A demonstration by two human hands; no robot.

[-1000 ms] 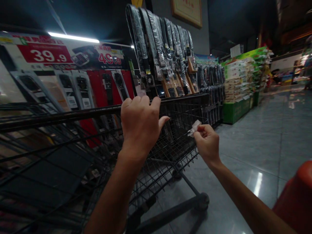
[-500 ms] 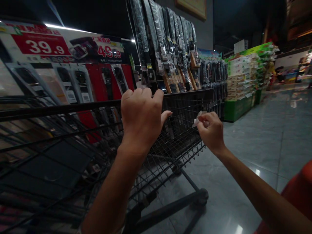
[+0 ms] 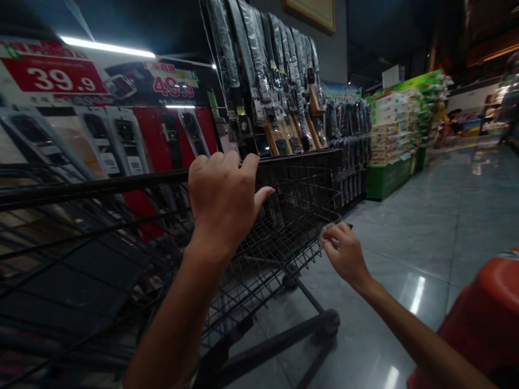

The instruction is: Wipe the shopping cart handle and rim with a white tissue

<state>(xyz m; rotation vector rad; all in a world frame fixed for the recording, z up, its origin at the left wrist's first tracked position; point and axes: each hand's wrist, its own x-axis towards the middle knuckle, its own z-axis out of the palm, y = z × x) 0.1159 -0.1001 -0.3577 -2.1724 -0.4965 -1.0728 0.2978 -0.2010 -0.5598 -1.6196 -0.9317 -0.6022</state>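
Note:
My left hand (image 3: 222, 200) grips the top rim of a black wire shopping cart (image 3: 295, 162), fingers curled over the bar. My right hand (image 3: 344, 250) is lower, beside the cart's right side near its bottom corner, and pinches a small crumpled white scrap of paper (image 3: 327, 232) against the mesh. The cart's basket looks empty from here, and its wheel (image 3: 329, 320) rests on the grey tiled floor.
A rack of packaged belts (image 3: 263, 81) hangs just behind the cart, with price signs (image 3: 57, 78) reading 39.9 and 49.9 to the left. Stacked goods on a green display (image 3: 395, 135) stand further right. A red plastic object (image 3: 482, 319) is at the lower right.
My right hand has dropped with the paper scrap from near the cart's upper edge to its lower side. My left hand keeps its grip on the rim; the view shifted slightly left.

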